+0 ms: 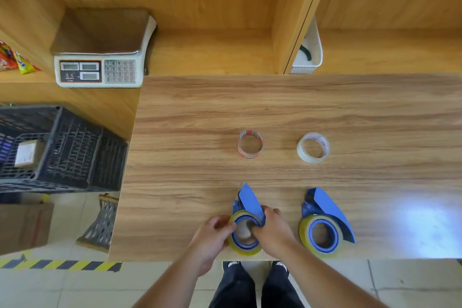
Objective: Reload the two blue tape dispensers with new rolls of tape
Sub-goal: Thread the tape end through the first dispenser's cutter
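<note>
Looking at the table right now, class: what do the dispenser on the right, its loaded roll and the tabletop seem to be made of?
Right dispenser: likely matte plastic or painted metal; flat, even blue, no shine.
Its yellowish roll: glossy translucent tape film, seemingly, on a blue hub.
Table: wood or wood-look laminate; brown grain lines with a soft glare patch.

Weighing scale (100, 57) on shelf; black crate (62, 147) left of table; white basket (310, 57) behind divider.
</note>
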`<state>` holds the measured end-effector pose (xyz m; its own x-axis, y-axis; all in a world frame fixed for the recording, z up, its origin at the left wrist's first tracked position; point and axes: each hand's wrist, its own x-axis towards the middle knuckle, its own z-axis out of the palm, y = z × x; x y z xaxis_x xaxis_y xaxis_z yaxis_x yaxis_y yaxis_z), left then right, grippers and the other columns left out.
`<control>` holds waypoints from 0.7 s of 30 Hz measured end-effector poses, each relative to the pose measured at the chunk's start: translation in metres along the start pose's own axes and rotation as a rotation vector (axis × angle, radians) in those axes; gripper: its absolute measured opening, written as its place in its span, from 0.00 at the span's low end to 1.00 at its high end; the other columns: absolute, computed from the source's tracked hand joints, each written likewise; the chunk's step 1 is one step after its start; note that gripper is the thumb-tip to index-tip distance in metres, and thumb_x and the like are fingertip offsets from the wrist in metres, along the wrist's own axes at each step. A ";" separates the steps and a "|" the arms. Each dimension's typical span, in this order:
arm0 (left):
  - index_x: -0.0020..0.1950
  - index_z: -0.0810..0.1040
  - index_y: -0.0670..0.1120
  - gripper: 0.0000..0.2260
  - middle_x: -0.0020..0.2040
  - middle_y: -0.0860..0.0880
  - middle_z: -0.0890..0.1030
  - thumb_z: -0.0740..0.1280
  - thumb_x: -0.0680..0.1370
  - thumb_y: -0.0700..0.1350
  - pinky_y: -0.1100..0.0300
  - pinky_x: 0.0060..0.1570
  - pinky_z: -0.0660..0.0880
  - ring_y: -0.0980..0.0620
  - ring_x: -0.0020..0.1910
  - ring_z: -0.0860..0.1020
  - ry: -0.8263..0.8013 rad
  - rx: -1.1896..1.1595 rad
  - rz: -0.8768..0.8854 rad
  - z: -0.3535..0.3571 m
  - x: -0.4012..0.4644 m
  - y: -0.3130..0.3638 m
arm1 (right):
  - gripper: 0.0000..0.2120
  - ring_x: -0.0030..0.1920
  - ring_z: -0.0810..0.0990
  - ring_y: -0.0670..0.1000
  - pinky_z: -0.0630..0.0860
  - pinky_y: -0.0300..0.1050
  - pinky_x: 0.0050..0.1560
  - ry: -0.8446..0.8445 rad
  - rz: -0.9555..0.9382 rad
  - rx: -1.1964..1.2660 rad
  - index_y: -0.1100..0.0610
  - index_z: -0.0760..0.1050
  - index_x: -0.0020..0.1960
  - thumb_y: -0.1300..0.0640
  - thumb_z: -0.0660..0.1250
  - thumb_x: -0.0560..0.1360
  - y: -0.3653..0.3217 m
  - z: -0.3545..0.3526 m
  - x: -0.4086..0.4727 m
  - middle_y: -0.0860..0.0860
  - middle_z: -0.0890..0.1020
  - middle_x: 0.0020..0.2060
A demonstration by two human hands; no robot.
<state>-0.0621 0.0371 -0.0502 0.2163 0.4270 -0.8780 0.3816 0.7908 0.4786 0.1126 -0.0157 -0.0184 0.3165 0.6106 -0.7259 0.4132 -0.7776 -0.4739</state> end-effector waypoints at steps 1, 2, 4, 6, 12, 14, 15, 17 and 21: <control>0.62 0.81 0.52 0.14 0.58 0.51 0.86 0.75 0.77 0.49 0.48 0.64 0.80 0.52 0.58 0.84 0.012 0.022 0.004 0.001 0.001 0.000 | 0.21 0.48 0.78 0.51 0.75 0.42 0.49 0.005 0.002 -0.001 0.47 0.73 0.68 0.48 0.68 0.76 0.001 0.001 0.002 0.49 0.73 0.57; 0.61 0.82 0.53 0.14 0.57 0.53 0.86 0.75 0.76 0.50 0.49 0.63 0.80 0.53 0.57 0.84 0.030 0.054 0.011 0.002 0.002 0.000 | 0.21 0.48 0.78 0.51 0.75 0.42 0.49 0.007 0.004 -0.005 0.47 0.73 0.68 0.48 0.68 0.76 0.002 0.002 0.003 0.49 0.72 0.57; 0.59 0.83 0.57 0.13 0.55 0.56 0.86 0.75 0.75 0.54 0.50 0.62 0.80 0.55 0.55 0.83 0.064 0.131 0.032 0.003 0.003 0.000 | 0.21 0.49 0.79 0.51 0.76 0.42 0.48 0.010 0.010 -0.015 0.47 0.72 0.69 0.49 0.68 0.77 0.005 0.004 0.005 0.49 0.72 0.58; 0.57 0.84 0.60 0.15 0.53 0.59 0.87 0.74 0.72 0.59 0.50 0.62 0.80 0.57 0.54 0.83 0.080 0.181 0.058 0.004 0.003 -0.001 | 0.24 0.51 0.80 0.52 0.76 0.42 0.47 0.011 0.013 -0.005 0.47 0.69 0.72 0.51 0.68 0.77 0.007 0.005 0.007 0.49 0.71 0.61; 0.56 0.84 0.62 0.19 0.51 0.62 0.87 0.72 0.68 0.64 0.49 0.61 0.81 0.58 0.53 0.84 0.117 0.211 0.098 0.008 0.004 -0.004 | 0.27 0.54 0.80 0.53 0.80 0.49 0.57 0.028 0.005 0.011 0.47 0.67 0.73 0.53 0.69 0.76 0.011 0.009 0.010 0.49 0.71 0.61; 0.57 0.84 0.62 0.17 0.51 0.62 0.87 0.72 0.70 0.63 0.49 0.62 0.80 0.59 0.53 0.84 0.133 0.235 0.105 0.009 0.002 -0.003 | 0.29 0.57 0.79 0.53 0.79 0.49 0.59 0.018 0.016 0.029 0.47 0.66 0.74 0.53 0.70 0.75 0.012 0.008 0.009 0.50 0.72 0.63; 0.57 0.84 0.62 0.16 0.52 0.62 0.87 0.72 0.71 0.62 0.49 0.62 0.80 0.58 0.53 0.84 0.144 0.244 0.107 0.010 0.000 -0.002 | 0.30 0.59 0.79 0.54 0.79 0.50 0.60 0.010 0.022 0.038 0.48 0.65 0.75 0.52 0.70 0.75 0.012 0.006 0.009 0.50 0.72 0.64; 0.60 0.83 0.61 0.19 0.55 0.60 0.86 0.71 0.71 0.64 0.50 0.61 0.80 0.56 0.55 0.83 0.175 0.269 0.103 0.012 -0.003 0.001 | 0.36 0.61 0.78 0.55 0.79 0.50 0.59 -0.008 0.031 0.053 0.50 0.61 0.77 0.53 0.71 0.72 0.012 0.001 0.008 0.52 0.71 0.67; 0.67 0.78 0.57 0.21 0.61 0.54 0.81 0.72 0.75 0.58 0.55 0.57 0.75 0.52 0.58 0.79 0.290 0.343 0.151 0.023 -0.017 0.018 | 0.41 0.63 0.75 0.56 0.78 0.49 0.56 -0.009 0.009 0.046 0.51 0.55 0.79 0.54 0.71 0.71 0.013 -0.016 0.000 0.53 0.69 0.70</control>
<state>-0.0382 0.0340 -0.0266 0.0508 0.6698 -0.7408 0.6503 0.5408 0.5336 0.1318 -0.0231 -0.0165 0.3127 0.6021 -0.7346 0.3707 -0.7894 -0.4893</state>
